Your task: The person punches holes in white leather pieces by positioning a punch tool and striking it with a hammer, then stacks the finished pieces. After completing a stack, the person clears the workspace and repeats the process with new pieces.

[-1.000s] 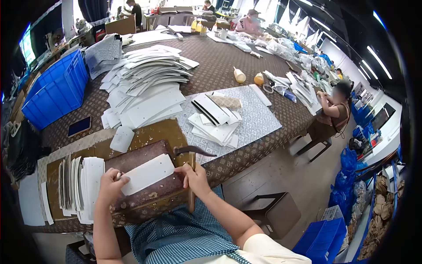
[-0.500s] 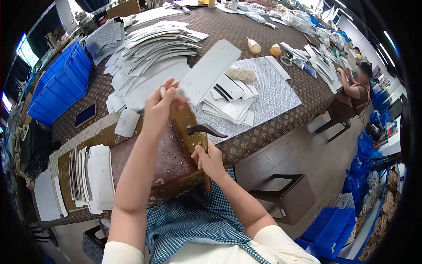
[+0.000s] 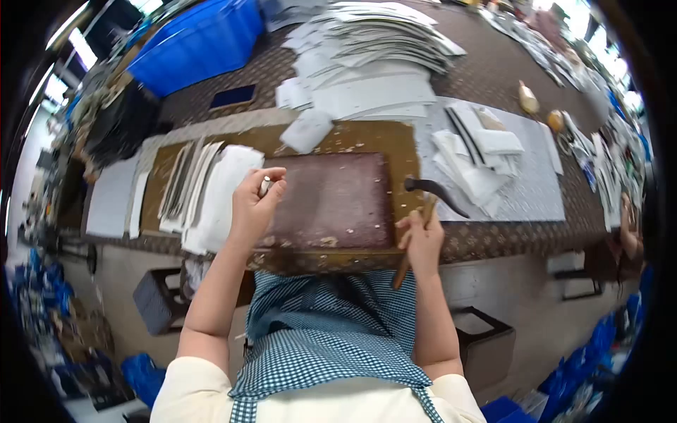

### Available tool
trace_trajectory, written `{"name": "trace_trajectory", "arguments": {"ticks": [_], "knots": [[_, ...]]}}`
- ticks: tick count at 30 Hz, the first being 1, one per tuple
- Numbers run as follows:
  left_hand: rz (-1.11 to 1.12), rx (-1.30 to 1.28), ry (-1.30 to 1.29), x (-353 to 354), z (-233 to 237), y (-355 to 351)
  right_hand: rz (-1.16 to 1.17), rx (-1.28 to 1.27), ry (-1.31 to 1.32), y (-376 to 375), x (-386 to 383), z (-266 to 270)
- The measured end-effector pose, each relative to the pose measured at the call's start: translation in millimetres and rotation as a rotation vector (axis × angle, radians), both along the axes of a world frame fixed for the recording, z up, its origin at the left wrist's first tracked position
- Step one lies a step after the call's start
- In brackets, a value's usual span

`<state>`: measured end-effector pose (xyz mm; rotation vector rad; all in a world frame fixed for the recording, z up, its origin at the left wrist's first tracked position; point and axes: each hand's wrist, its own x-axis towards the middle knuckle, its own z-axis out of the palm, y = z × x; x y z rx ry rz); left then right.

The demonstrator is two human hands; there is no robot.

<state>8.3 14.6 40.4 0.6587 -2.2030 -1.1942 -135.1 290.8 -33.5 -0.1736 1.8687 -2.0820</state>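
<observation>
My left hand point(image 3: 255, 204) is closed around a small metal hole punch point(image 3: 265, 186), whose end shows between the fingers. It hovers at the left edge of a maroon pad point(image 3: 335, 201) strewn with small white bits. Just left of that hand stands a row of white perforated pieces point(image 3: 224, 187). My right hand point(image 3: 424, 243) grips the wooden handle of a hammer point(image 3: 438, 192), its dark curved head up, beside the pad's right edge. A loose pile of white pieces point(image 3: 462, 166) lies on patterned grey sheeting beyond the hammer.
A large fanned stack of white pieces point(image 3: 377, 70) is at the back. Behind the row are a phone point(image 3: 233, 97) and a blue bin point(image 3: 197, 46). Two bottles are at the right, with a stool point(image 3: 486, 345) below the table. Part of another person shows at the right edge.
The white strip has left my left hand, which has moved left toward the row of pieces. My view has swung left. The hammer stays in my right hand.
</observation>
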Motion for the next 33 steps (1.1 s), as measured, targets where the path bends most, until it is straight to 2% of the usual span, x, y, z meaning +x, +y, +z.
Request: {"name": "trace_trajectory", "arguments": {"ticks": [1, 4, 10, 14, 17, 26, 28, 31, 33], "knots": [[0.099, -0.052, -0.080, 20, 11, -7, -0.004, 0.003, 0.024, -1, -1, -3], [0.260, -0.300, -0.064, 67, 6, -48, -0.006, 0.015, 0.053, 0, -1, -2], [0.384, -0.563, -0.531, 99, -4, -69, 0.004, 0.054, 0.077, 1, -4, -5], [0.348, -0.536, -0.601, 95, -8, -72, -0.024, 0.075, 0.101, -1, -3, -6], [0.323, -0.343, -0.637, 89, 3, -84, -0.027, 0.087, 0.107, -1, -3, -6], [0.350, -0.339, -0.326, 92, 16, -93, -0.016, 0.100, 0.116, -1, -4, -7], [0.350, -0.249, -0.313, 87, 30, -89, -0.022, 0.097, 0.107, -1, -4, -7], [0.180, 0.077, -0.142, 77, 39, -84, -0.020, 0.106, 0.096, -2, -4, -5], [-0.016, 0.129, -0.117, 63, 39, -79, -0.025, 0.101, 0.087, -2, -4, -6]]}}
